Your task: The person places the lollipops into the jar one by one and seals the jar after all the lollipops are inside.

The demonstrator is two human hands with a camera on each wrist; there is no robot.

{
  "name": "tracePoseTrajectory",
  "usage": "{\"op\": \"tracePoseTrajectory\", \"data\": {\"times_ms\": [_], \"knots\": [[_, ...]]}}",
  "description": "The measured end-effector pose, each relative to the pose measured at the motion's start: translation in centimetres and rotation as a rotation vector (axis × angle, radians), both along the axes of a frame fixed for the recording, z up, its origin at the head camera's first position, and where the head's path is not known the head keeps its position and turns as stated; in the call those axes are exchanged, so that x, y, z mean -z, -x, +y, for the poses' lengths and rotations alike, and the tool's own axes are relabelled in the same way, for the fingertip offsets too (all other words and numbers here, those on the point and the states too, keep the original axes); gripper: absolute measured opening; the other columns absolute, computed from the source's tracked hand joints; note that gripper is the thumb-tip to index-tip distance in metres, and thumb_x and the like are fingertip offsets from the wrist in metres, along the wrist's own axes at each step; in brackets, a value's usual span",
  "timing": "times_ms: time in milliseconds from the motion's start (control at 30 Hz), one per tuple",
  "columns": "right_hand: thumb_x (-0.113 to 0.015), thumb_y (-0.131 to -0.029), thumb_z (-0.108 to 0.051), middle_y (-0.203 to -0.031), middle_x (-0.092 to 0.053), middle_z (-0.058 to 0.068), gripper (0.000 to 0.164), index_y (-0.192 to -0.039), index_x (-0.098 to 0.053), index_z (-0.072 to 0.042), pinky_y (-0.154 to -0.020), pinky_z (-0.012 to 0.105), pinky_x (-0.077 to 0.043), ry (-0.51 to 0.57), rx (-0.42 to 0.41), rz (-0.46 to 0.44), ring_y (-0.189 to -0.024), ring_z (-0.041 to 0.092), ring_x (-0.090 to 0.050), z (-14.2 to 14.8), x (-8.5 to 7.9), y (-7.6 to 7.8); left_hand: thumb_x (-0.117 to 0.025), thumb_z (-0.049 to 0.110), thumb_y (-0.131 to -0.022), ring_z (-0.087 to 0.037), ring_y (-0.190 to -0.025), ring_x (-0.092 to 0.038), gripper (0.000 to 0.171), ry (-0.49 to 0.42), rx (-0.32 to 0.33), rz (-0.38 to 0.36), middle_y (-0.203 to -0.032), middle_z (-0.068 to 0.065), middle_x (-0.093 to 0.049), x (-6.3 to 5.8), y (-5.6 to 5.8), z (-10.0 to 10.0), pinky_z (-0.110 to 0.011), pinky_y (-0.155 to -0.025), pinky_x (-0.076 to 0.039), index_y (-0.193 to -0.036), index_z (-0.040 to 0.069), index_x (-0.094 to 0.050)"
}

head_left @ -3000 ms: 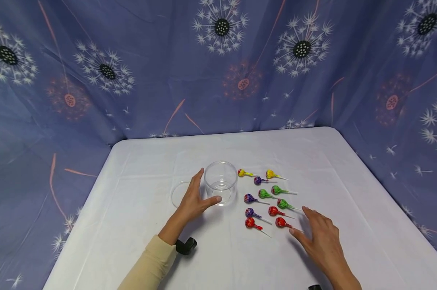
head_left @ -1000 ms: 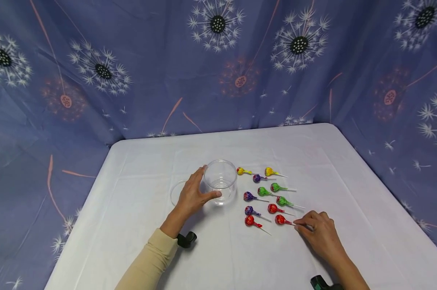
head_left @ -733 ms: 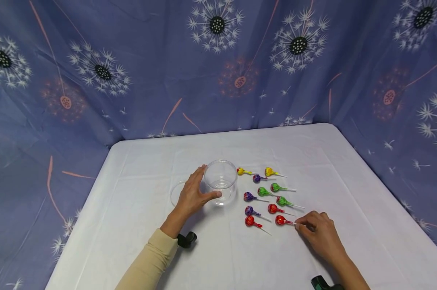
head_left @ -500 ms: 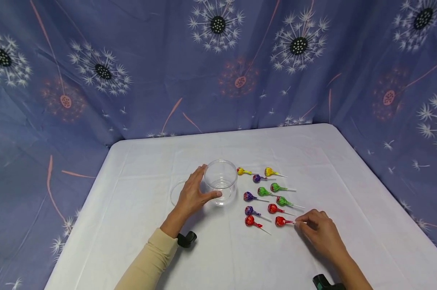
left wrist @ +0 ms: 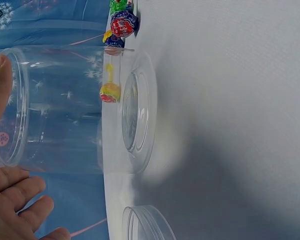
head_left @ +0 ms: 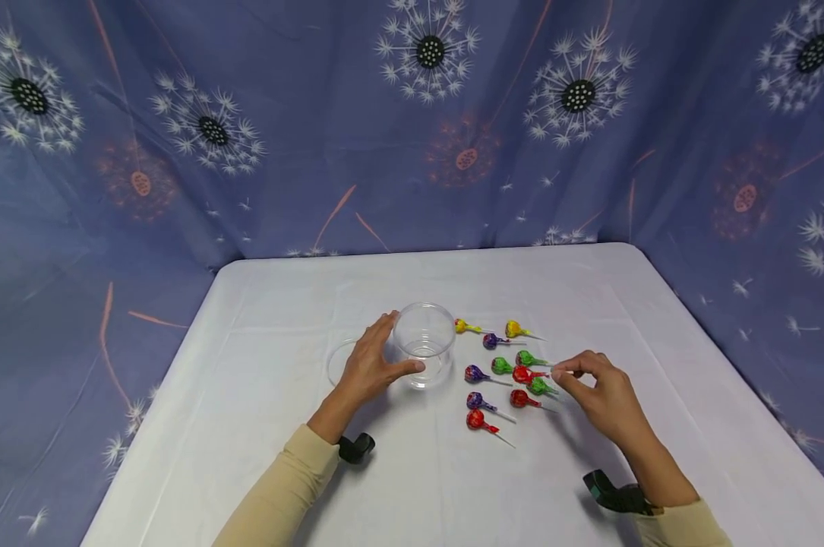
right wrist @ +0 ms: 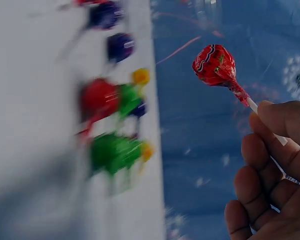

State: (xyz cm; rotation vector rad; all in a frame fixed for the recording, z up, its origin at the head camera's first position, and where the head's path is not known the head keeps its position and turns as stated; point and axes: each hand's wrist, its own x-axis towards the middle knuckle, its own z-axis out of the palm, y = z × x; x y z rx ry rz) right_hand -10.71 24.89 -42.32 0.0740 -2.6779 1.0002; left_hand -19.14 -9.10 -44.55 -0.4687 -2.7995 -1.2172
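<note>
Red lollipop (right wrist: 214, 65) lifted, your right hand (head_left: 604, 396)'s pinching its stick (right wrist: 252, 104) (left hand (head_left: 369, 368) spread at the jar (head_left: 435, 342)), likely needing leftward carrying.

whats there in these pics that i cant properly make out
Head view: part of the clear lid is hidden behind the left hand; wrapper lettering is too small to read.
Left wrist view: the lid is cut off by the bottom edge.
Right wrist view: the lollipops on the table are blurred; the held red lollipop has its stick partly covered by the right hand.
</note>
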Motion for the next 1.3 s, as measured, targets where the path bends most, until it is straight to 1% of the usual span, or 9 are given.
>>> {"op": "tracePoseTrajectory", "data": {"times_ms": [67, 233, 433, 633, 733, 867, 1000, 1200, 1300], "knots": [[-0.064, -0.09, -0.021, -0.086, -0.064, -0.003, 0.01, -0.09, -0.073, -0.016, -0.069, 0.025, -0.035, 0.021, -0.031, 0.019, -0.085, -0.001, -0.043, -0.8, -1.2, 1.3, -0.081, 0.047, -0.069, -0.023, -0.144, -0.027, 0.097, 0.001, -0.002, -0.001, -0.153, -0.002, -0.035, 0.0, 0.0, -0.1, -0.05, -0.115, -0.027, -0.147, 0.016, -0.034], [-0.063, -0.091, -0.022, -0.085, -0.063, 0.0, 0.013, -0.091, -0.072, -0.013, -0.072, 0.03, -0.035, 0.074, -0.103, 0.031, -0.087, 0.004, -0.043, -3.6, -3.6, 4.3, -0.08, 0.047, -0.07, -0.024, -0.144, -0.028, 0.095, 0.027, 0.008, 0.023, -0.152, -0.005, -0.036, -0.1, 0.1, -0.3, -0.048, -0.117, -0.026, -0.147, 0.014, -0.035], [-0.064, -0.09, -0.021, -0.082, -0.06, 0.001, 0.01, -0.091, -0.072, -0.014, -0.07, 0.031, -0.037, 0.111, -0.209, 0.032, -0.085, 0.015, -0.045, -7.2, -5.0, 7.3, -0.079, 0.048, -0.07, -0.024, -0.144, -0.028, 0.095, 0.054, 0.017, 0.016, -0.152, -0.01, -0.036, -0.3, 0.2, 0.0, -0.044, -0.12, -0.021, -0.146, 0.013, -0.035], [-0.069, -0.087, -0.022, -0.081, -0.06, 0.001, 0.009, -0.088, -0.073, -0.015, -0.07, 0.031, -0.037, 0.153, -0.264, -0.005, -0.085, 0.02, -0.047, -11.0, -4.7, 9.4, -0.078, 0.049, -0.07, -0.024, -0.144, -0.029, 0.095, 0.072, 0.02, 0.019, -0.151, -0.009, -0.037, -0.3, 0.4, 0.0, -0.044, -0.119, -0.022, -0.146, 0.013, -0.035], [-0.072, -0.084, -0.021, -0.078, -0.061, 0.002, 0.008, -0.085, -0.075, -0.014, -0.07, 0.031, -0.037, 0.158, -0.293, 0.038, -0.083, 0.02, -0.047, -12.5, -4.2, 10.4, -0.079, 0.049, -0.07, -0.023, -0.144, -0.029, 0.095, 0.066, 0.019, 0.023, -0.151, -0.009, -0.037, -0.2, 0.4, -0.1, -0.044, -0.119, -0.021, -0.146, 0.012, -0.036], [-0.075, -0.08, -0.021, -0.075, -0.063, 0.001, 0.009, -0.082, -0.076, -0.013, -0.073, 0.031, -0.035, 0.111, -0.333, 0.133, -0.081, 0.019, -0.048, -13.8, -3.5, 11.3, -0.079, 0.048, -0.07, -0.024, -0.144, -0.029, 0.095, 0.056, 0.028, 0.046, -0.151, -0.008, -0.038, -0.2, 0.4, -0.2, -0.045, -0.119, -0.022, -0.146, 0.011, -0.036], [-0.076, -0.079, -0.023, -0.073, -0.064, 0.0, 0.011, -0.077, -0.075, -0.012, -0.077, 0.035, -0.032, 0.061, -0.355, 0.174, -0.08, 0.019, -0.047, -14.7, -3.0, 11.6, -0.078, 0.049, -0.07, -0.025, -0.143, -0.03, 0.094, 0.055, 0.036, 0.064, -0.15, -0.008, -0.039, -0.1, 0.4, -0.2, -0.046, -0.118, -0.023, -0.145, 0.01, -0.037], [-0.076, -0.079, -0.024, -0.074, -0.066, -0.002, 0.009, -0.076, -0.075, -0.015, -0.083, 0.045, -0.031, -0.032, -0.377, 0.166, -0.083, 0.019, -0.048, -15.7, -2.8, 11.7, -0.078, 0.049, -0.071, -0.025, -0.143, -0.029, 0.095, 0.059, 0.038, 0.052, -0.151, -0.008, -0.038, -0.2, 0.3, -0.2, -0.046, -0.119, -0.022, -0.146, 0.011, -0.035], [-0.076, -0.079, -0.025, -0.078, -0.068, -0.002, 0.009, -0.076, -0.076, -0.016, -0.084, 0.047, -0.031, -0.09, -0.381, 0.161, -0.085, 0.02, -0.049, -16.1, -2.7, 11.7, -0.077, 0.05, -0.071, -0.024, -0.144, -0.028, 0.096, 0.065, 0.036, 0.043, -0.152, -0.007, -0.037, -0.2, 0.3, -0.3, -0.047, -0.119, -0.022, -0.147, 0.012, -0.034]]}}
